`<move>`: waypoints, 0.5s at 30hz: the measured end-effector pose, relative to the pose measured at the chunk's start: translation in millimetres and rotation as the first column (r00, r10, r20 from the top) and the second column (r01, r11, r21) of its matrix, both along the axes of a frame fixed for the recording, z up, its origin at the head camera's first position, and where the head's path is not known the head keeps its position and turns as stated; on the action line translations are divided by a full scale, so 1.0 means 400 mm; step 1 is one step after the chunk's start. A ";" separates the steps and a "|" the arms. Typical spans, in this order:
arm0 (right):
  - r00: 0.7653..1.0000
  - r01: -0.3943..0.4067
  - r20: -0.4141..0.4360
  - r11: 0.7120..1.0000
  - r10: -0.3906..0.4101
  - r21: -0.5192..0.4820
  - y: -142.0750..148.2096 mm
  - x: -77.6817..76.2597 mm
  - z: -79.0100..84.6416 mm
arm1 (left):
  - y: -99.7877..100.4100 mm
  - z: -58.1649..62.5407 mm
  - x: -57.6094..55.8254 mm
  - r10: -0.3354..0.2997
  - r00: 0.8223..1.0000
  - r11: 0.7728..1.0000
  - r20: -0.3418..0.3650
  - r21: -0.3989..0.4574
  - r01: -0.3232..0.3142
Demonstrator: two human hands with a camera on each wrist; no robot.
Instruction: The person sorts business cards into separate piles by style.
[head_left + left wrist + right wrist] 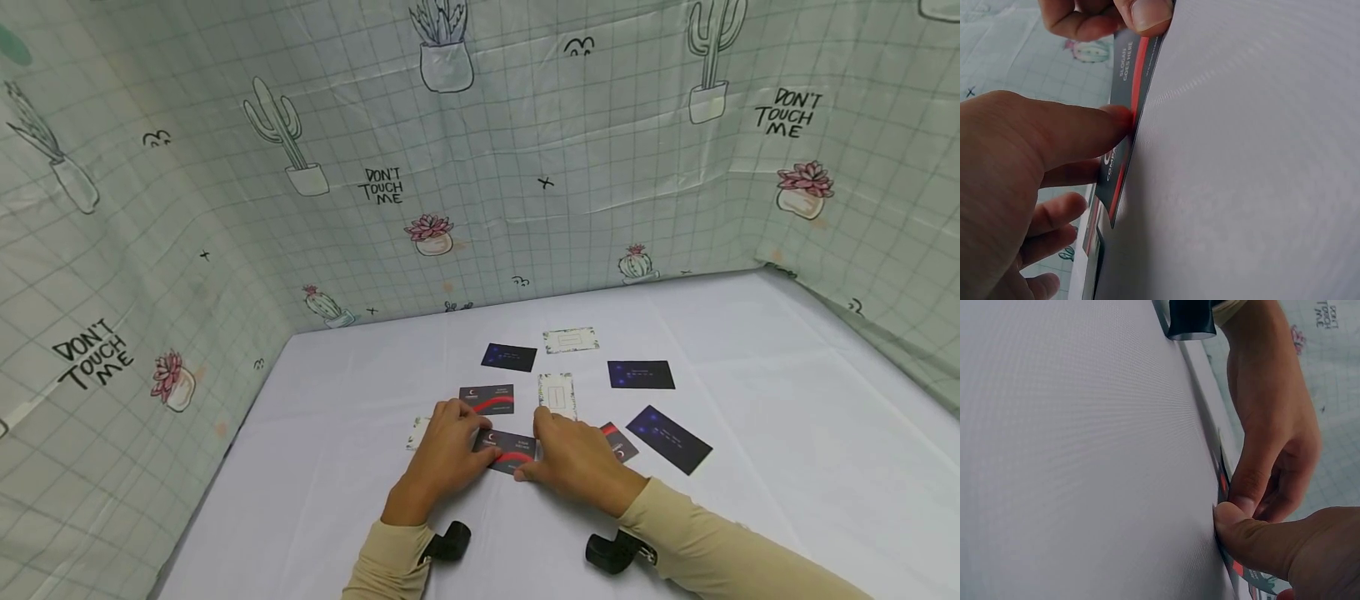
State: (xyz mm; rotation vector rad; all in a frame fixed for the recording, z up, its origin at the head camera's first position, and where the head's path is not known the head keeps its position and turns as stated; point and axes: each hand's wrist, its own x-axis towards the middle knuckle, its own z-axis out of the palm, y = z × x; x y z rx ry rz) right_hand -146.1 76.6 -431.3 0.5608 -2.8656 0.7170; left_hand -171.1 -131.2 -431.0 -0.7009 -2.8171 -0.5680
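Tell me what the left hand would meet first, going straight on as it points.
Likely the farthest red-striped card, just beyond the left hand, though the head view leaves depth unclear.

The left hand (pixel 1013 156) pinches a red-striped dark card (pixel 1125 81).

The grid-patterned cloth wall (pixel 510 125) carries the black hand-lettered words "DON'T TOUCH ME" three times in the head view: at left, near the centre and at right. In the left wrist view, the dark grey card with a red stripe (pixel 1121 94) bears white capitals, turned sideways: "SLOGAN GOES HERE" and "COMPA", the rest of that word hidden. Print on the dark blue cards (pixel 641 375) is too small to read.
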 end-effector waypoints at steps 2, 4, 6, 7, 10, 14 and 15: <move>1.000 -0.005 -0.006 1.000 0.005 -0.003 0.001 0.000 0.000 | 0.000 -0.001 0.000 0.000 1.000 1.000 0.002 0.015 0.000; 1.000 -0.010 -0.007 1.000 0.010 -0.013 0.001 -0.001 -0.001 | 0.000 -0.002 0.000 0.000 1.000 1.000 0.007 0.031 -0.001; 1.000 -0.016 -0.004 1.000 0.016 -0.020 0.002 -0.002 -0.002 | -0.001 -0.003 0.000 0.003 1.000 0.999 0.016 0.045 -0.004; 1.000 -0.020 -0.002 0.999 0.020 -0.025 0.002 -0.003 -0.003 | -0.001 -0.004 -0.001 0.005 1.000 0.999 0.021 0.051 -0.006; 1.000 -0.028 0.012 0.999 0.028 -0.040 0.001 -0.004 -0.006 | -0.003 -0.006 -0.001 0.005 0.999 0.998 0.032 0.070 -0.007; 0.999 -0.043 0.004 0.998 0.044 -0.052 0.002 -0.007 -0.009 | -0.006 -0.005 -0.001 -0.007 1.000 0.996 0.014 0.086 0.006; 0.999 -0.049 -0.002 0.997 0.048 -0.055 0.002 -0.007 -0.009 | -0.007 -0.004 -0.001 -0.010 1.000 0.996 0.008 0.089 0.009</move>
